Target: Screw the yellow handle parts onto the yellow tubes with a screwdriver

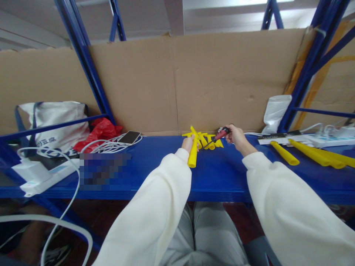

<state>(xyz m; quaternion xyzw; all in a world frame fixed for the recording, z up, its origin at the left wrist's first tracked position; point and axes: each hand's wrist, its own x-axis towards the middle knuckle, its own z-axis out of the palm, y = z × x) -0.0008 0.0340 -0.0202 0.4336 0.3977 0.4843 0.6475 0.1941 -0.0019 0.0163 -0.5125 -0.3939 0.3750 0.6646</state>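
My left hand (188,143) is closed around a yellow tube (193,157), whose wide end points toward me. In my right hand (233,136) is a screwdriver (221,134) with a dark red and black handle. Its thin shaft slants down to the left, over a pile of yellow pieces (211,144) lying by the cardboard. The shaft's tip is close to the held tube; whether they touch I cannot tell.
Several yellow tubes (310,152) lie at the right beside a power strip (327,140). On the left are a phone (129,137), coiled white cable, a red bag (98,133), a cloth bag (57,123) and another power strip (52,176). Cardboard (222,85) closes off the back.
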